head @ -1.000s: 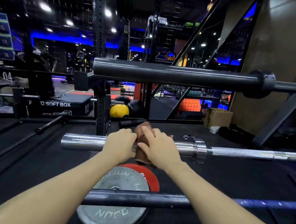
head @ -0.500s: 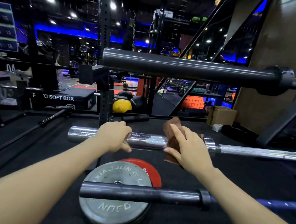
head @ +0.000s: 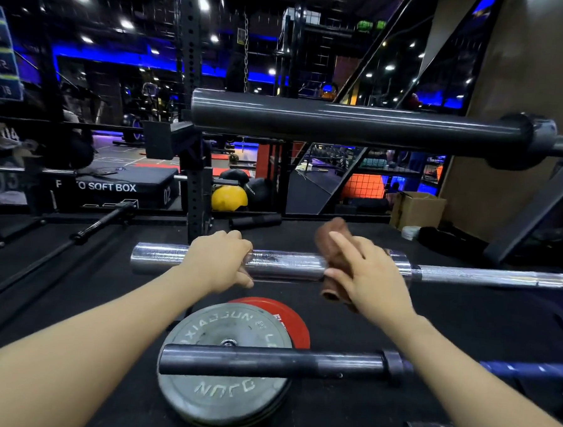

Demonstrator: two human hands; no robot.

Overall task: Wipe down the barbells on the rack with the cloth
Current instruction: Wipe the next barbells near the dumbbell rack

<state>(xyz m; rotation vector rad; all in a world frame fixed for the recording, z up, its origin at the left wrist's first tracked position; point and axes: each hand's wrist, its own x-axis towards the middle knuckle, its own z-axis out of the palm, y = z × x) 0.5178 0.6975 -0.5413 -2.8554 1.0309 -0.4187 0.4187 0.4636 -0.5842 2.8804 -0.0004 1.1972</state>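
Right hand [head: 373, 277] is wrapped around a brown cloth [head: 332, 248], squeezing it onto the chrome barbell [head: 287, 265] just short of the collar. It's motion-blurred, so the fingers on the far side of the bar are hard to make out, and the cloth is mostly hidden under the palm, with a bit poking out above and below. Left hand [head: 220, 260] grips the same sleeve, a little way left of the cloth; its fingertips curl under the bar out of sight.

The bar runs off the right edge of the shot. Above the hands there's a dark barbell [head: 343, 120], and below the wrists another black one [head: 272, 363], both also cut off on the right.

Under that lower bar a grey plate [head: 218, 402] overlaps a red plate [head: 288, 315] on black rubber flooring [head: 496, 322]. Past the hands: a rack upright [head: 189, 110], a yellow ball [head: 229, 198], a cardboard box [head: 417, 210], and blue-lit gym in the background.
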